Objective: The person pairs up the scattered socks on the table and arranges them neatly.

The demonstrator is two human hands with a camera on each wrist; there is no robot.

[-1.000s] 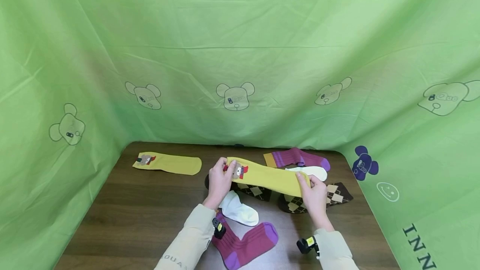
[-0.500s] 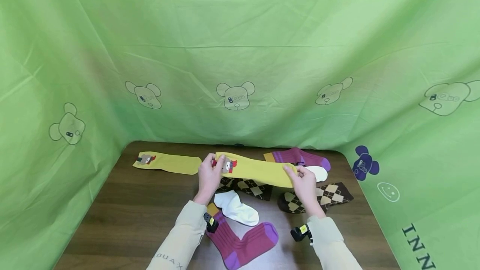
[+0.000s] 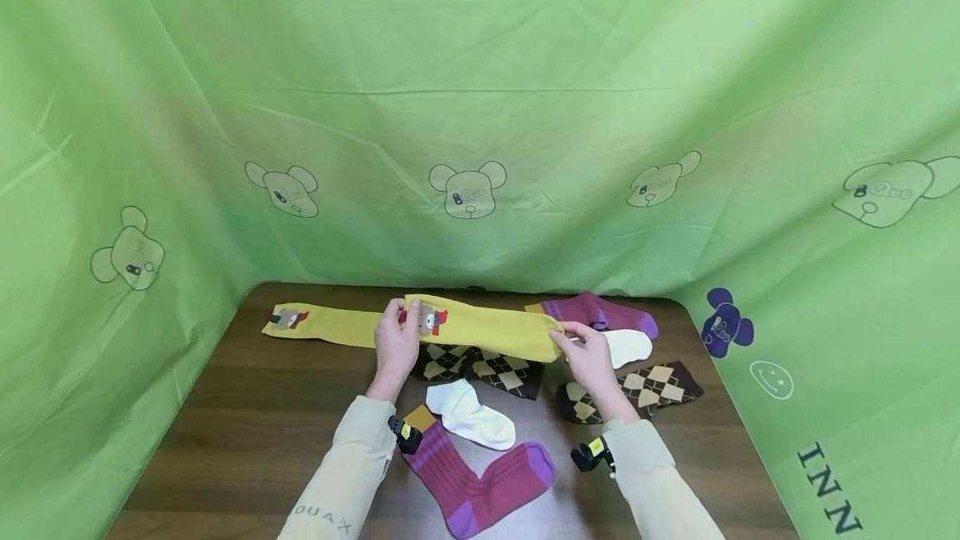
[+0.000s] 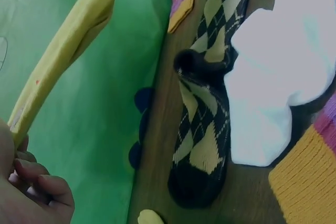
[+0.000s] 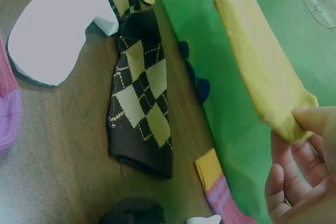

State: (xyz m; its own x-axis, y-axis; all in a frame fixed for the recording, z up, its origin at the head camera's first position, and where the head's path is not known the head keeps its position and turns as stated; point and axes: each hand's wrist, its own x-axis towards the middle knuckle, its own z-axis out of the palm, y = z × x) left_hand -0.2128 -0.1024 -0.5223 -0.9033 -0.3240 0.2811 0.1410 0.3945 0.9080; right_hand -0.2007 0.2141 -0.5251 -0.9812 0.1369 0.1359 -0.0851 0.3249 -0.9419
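A yellow sock (image 3: 487,330) with a bear in a red scarf near its cuff is stretched out between both hands, above the table. My left hand (image 3: 396,347) pinches the cuff end beside the bear. At the toe end, my right hand (image 3: 590,354) pinches the fabric between thumb and fingers, as the right wrist view also shows. A matching yellow sock (image 3: 337,326) lies flat at the back left, its toe end hidden behind the left hand and the held sock. Below the held sock lies a brown argyle sock (image 3: 504,371), partly covered by it in the head view.
Nearer the front lie a white sock (image 3: 472,417) and a bent maroon sock (image 3: 487,486) with purple heel and toe. To the right are another argyle sock (image 3: 660,390), a second white sock (image 3: 628,347) and a second maroon sock (image 3: 592,311). Green cloth (image 3: 465,123) walls the table (image 3: 217,440).
Both hands have carried the yellow sock left and toward the back, bringing its cuff over the end of the other yellow sock. The socks on the table have stayed put.
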